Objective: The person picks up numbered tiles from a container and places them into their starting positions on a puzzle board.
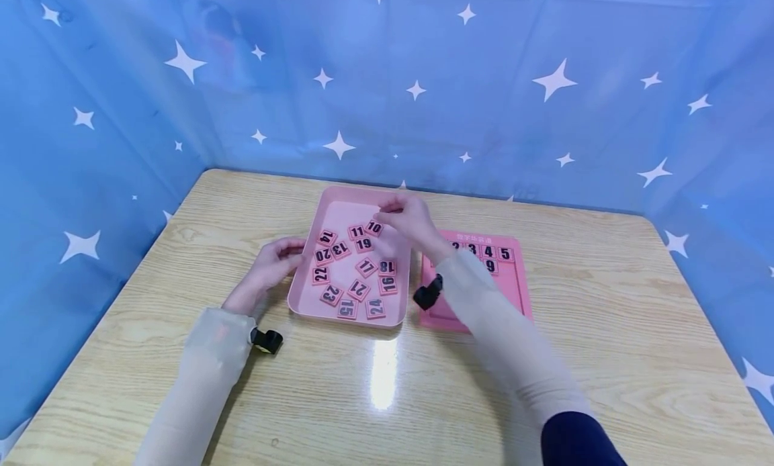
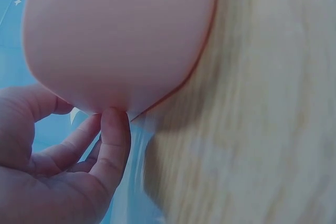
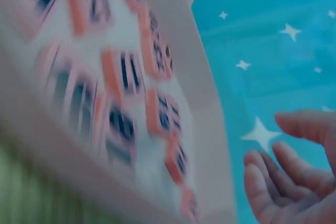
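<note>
Tiles (image 1: 358, 271), small, light and stiff, lay loose in the pink tray (image 1: 314, 224) at mid-frame on the worktop (image 1: 605, 332), probably best pinched by their edges, while the right hand (image 1: 406, 219) hovered over them with fingers relaxed and empty and the left hand (image 1: 275, 259) touched the tray's left rim.

A shallow pink plastic tray (image 1: 302, 298) with rounded corners lies flat on the table, left of centre. In it lie loose pink square number tiles (image 1: 358, 289) with black digits, face up and turned at odd angles: 14, 11, 10, 13, 19, 20, 22, 17, 18, 16, 21, 23, 15 and 24. Just right of the tray lies a flat pink puzzle board (image 1: 514, 288), its far row holding tiles 3, 4 and 5, with 9 below.
</note>
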Demonstrator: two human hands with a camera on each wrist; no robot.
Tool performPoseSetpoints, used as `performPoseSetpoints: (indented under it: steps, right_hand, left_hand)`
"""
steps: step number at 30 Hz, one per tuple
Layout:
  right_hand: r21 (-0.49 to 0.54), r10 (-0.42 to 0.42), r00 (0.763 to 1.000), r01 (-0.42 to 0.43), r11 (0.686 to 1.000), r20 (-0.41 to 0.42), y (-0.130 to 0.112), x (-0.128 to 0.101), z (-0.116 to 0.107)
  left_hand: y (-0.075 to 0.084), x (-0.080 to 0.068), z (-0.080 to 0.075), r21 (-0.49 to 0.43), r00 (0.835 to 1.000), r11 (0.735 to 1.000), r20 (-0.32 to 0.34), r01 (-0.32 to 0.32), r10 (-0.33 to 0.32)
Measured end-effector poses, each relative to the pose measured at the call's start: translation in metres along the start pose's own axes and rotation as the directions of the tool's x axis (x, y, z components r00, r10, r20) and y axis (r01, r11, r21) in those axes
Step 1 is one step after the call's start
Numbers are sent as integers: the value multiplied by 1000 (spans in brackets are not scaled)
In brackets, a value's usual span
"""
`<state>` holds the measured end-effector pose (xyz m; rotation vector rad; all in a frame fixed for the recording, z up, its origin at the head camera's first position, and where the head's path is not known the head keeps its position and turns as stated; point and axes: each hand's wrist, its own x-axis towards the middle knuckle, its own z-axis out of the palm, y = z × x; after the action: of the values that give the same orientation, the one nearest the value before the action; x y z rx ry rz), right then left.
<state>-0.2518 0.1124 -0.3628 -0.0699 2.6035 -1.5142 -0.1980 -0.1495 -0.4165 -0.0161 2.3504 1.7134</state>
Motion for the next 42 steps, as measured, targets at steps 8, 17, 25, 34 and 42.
performPoseSetpoints:
  steps: [8,17,25,34,42]
  right_hand:
    - [224,193,976,-167,960,-100,4,14,33]
    - [184,280,935,-242,953,-219,14,18,48]
    - [153,269,937,-239,959,-223,19,13,52]
    - [1,233,949,-238,971,-211,21,11,55]
    - [-56,228,953,-243,968,-200,21,11,55]
  left_hand:
    - [1,-1,1,12,1000,1000,-8,-2,2]
    - [0,-1,0,3,1000,1000,-3,-9,9]
    - [0,0,-1,11,1000,1000,-1,-10,10]
    - [-2,1,0,17,1000,1000,-2,-14,14]
    - [-2,1,1,3,1000,1000,-2,-13,13]
